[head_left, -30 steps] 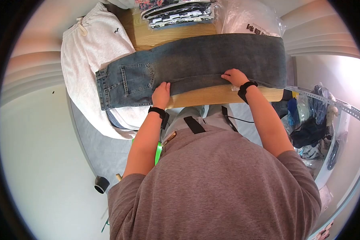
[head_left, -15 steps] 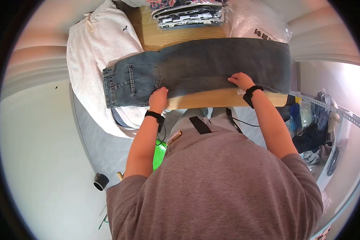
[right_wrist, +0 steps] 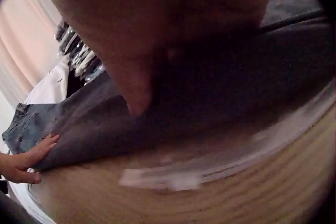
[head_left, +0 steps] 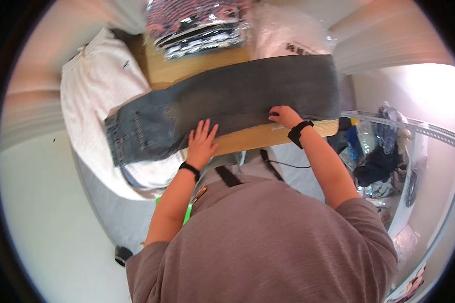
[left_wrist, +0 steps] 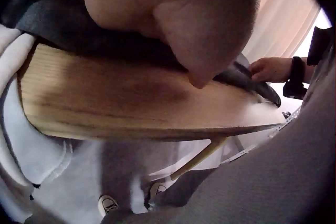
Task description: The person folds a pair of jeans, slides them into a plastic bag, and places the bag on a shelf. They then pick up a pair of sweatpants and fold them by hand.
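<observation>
Folded blue-grey jeans (head_left: pixel 227 98) lie lengthwise across the wooden table (head_left: pixel 232 143), back pocket and waistband toward the left. My left hand (head_left: pixel 201 147) rests with straight, spread fingers on their near edge, just right of the pocket. Farther right, my right hand (head_left: pixel 286 117) is over the near edge of the legs, its fingers loosely bent. No cloth bunches up at its thumb (right_wrist: pixel 137 95) in the right wrist view; the other fingertips are hidden there. Light sweatpants (head_left: pixel 98 88) with a drawstring lie under the waistband end and hang off the table's left side.
Behind the jeans, bagged folded clothes (head_left: pixel 202 33) are stacked beside a clear plastic bag (head_left: pixel 288 33) with dark print. At the right, below table height, a metal-framed rack (head_left: pixel 414 131) stands by bagged garments (head_left: pixel 374 156). A cable (head_left: pixel 290 165) runs beside the person's legs.
The left hand has opened from a grip at the jeans' near edge to straight, spread fingers. The right hand stays near the same part of the legs. The head view has shifted and tilted.
</observation>
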Tool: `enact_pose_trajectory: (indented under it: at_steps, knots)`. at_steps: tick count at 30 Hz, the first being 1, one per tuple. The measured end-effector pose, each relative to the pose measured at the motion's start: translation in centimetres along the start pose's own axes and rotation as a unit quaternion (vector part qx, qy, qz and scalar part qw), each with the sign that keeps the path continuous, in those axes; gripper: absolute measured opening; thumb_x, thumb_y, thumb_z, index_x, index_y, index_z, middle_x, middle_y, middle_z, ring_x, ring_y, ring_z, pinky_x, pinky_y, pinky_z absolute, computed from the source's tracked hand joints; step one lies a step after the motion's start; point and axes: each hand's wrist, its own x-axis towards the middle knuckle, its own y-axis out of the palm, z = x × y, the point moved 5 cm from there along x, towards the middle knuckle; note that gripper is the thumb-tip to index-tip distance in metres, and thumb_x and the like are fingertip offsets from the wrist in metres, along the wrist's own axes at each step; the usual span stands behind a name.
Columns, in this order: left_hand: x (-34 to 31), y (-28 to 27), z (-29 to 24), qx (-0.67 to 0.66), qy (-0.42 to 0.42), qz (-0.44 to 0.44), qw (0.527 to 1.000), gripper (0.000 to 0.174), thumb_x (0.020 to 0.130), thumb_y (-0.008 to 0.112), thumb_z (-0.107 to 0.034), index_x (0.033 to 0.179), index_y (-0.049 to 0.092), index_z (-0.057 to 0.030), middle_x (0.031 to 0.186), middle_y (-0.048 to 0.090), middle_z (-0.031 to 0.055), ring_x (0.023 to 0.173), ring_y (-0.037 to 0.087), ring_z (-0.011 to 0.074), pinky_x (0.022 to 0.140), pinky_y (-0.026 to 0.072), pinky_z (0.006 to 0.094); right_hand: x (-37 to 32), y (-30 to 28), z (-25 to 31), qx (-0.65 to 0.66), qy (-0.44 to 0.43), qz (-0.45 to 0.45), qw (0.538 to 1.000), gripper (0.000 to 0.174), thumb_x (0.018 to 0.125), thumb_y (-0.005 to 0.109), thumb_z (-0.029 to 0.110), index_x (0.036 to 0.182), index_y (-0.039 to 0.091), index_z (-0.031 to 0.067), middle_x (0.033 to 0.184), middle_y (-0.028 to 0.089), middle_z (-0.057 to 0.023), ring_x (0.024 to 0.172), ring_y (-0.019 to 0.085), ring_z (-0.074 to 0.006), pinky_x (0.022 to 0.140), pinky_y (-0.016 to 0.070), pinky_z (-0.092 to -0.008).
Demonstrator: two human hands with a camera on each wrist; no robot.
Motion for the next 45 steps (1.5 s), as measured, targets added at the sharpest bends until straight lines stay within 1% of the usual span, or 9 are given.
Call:
enact_pose_trajectory:
  at_steps: [12, 14, 16, 20, 26, 32, 34, 38, 45]
  knots:
    - [0.8, 0.1, -0.4, 0.005, -0.031, 0.105, 0.994, 0.072, 0.075, 0.066, -0.025, 0.139, 0.032, -0.0198, 0.150, 0.013, 0.0109, 0.137, 0.010, 0.0334, 0.106, 0.0178, 0.0541, -14.9, -7.3, -33.1, 0.034, 0.513, -0.321, 0.795, 0.042, 0.084, 0.052, 0.040, 0.084, 0.062, -0.0004, 0.090, 0.062, -0.0263, 0.089, 0.060, -0.0397, 0.076, 0.0473, -0.0479]
    - [1.0, 0.0, -0.5, 0.015, -0.032, 0.117, 0.993, 0.073, 0.076, 0.066, -0.024, 0.140, 0.031, -0.0196, 0.150, 0.011, 0.0111, 0.138, 0.009, 0.0340, 0.107, 0.0172, 0.0537, -13.5, -4.8, -40.1, 0.183, 0.468, -0.305, 0.809, 0.048, 0.086, 0.050, 0.045, 0.084, 0.060, -0.0023, 0.083, 0.064, -0.0231, 0.079, 0.062, -0.0385, 0.068, 0.0488, -0.0449]
    - [1.2, 0.3, -0.3, 0.023, -0.044, 0.148, 0.988, 0.074, 0.076, 0.066, -0.024, 0.140, 0.030, -0.0200, 0.150, 0.010, 0.0109, 0.138, 0.008, 0.0343, 0.107, 0.0167, 0.0533, -12.5, -3.6, -39.3, 0.542, 0.472, -0.274, 0.639, 0.047, 0.087, 0.051, 0.044, 0.090, 0.058, -0.0018, 0.078, 0.065, -0.0155, 0.069, 0.061, -0.0345, 0.061, 0.0490, -0.0407]
    - [1.4, 0.6, -0.3, 0.039, -0.047, 0.173, 0.983, 0.075, 0.076, 0.066, -0.024, 0.141, 0.028, -0.0205, 0.150, 0.008, 0.0115, 0.138, 0.007, 0.0350, 0.107, 0.0162, 0.0531, -9.6, -4.7, -39.0, 0.609, 0.342, -0.256, 0.668, 0.053, 0.085, 0.052, 0.050, 0.103, 0.058, 0.0007, 0.098, 0.062, -0.0167, 0.087, 0.058, -0.0293, 0.075, 0.0457, -0.0386]
    - [1.9, 0.5, -0.6, 0.055, -0.064, 0.195, 0.977, 0.075, 0.077, 0.065, -0.022, 0.142, 0.027, -0.0211, 0.150, 0.008, 0.0125, 0.138, 0.007, 0.0355, 0.107, 0.0172, 0.0539, -10.6, -10.4, -33.3, 0.766, 0.229, -0.360, 0.481, 0.036, 0.083, 0.062, 0.024, 0.109, 0.057, -0.0004, 0.109, 0.061, -0.0124, 0.099, 0.057, -0.0301, 0.086, 0.0454, -0.0451]
    - [1.7, 0.5, -0.6, 0.053, -0.055, 0.179, 0.981, 0.075, 0.077, 0.064, -0.022, 0.142, 0.026, -0.0217, 0.150, 0.007, 0.0115, 0.137, 0.007, 0.0361, 0.106, 0.0186, 0.0547, -11.5, -16.2, -25.9, 0.729, 0.133, -0.348, 0.574, 0.039, 0.088, 0.057, 0.027, 0.116, 0.054, -0.0001, 0.121, 0.056, -0.0123, 0.111, 0.053, -0.0270, 0.097, 0.0370, -0.0423]
    - [1.5, 0.4, -0.5, 0.048, -0.051, 0.163, 0.984, 0.074, 0.078, 0.064, -0.022, 0.142, 0.026, -0.0226, 0.150, 0.008, 0.0113, 0.137, 0.007, 0.0361, 0.106, 0.0189, 0.0546, -13.3, -19.9, -22.8, -0.088, 0.316, -0.475, 0.817, 0.038, 0.092, 0.051, 0.027, 0.119, 0.052, 0.0000, 0.124, 0.054, -0.0140, 0.114, 0.050, -0.0274, 0.098, 0.0355, -0.0423]
    - [1.1, 0.8, 0.0, 0.049, -0.045, 0.139, 0.988, 0.073, 0.078, 0.062, -0.024, 0.142, 0.025, -0.0243, 0.150, 0.009, 0.0117, 0.137, 0.009, 0.0360, 0.106, 0.0195, 0.0546, -12.0, -20.5, -16.0, 0.347, 0.098, -0.502, 0.787, 0.035, 0.094, 0.048, 0.027, 0.116, 0.052, 0.0000, 0.114, 0.057, -0.0168, 0.104, 0.054, -0.0250, 0.091, 0.0389, -0.0325]
    - [0.8, 0.9, 0.0, 0.038, -0.045, 0.126, 0.990, 0.075, 0.077, 0.064, -0.026, 0.141, 0.026, -0.0280, 0.150, 0.009, 0.0100, 0.138, 0.007, 0.0338, 0.105, 0.0185, 0.0565, -8.3, -10.6, 3.7, 0.185, -0.051, -0.317, 0.929, 0.056, 0.071, 0.050, -0.008, 0.126, 0.045, 0.0041, 0.126, 0.049, -0.0193, 0.119, 0.043, -0.0356, 0.102, 0.0312, -0.0428]
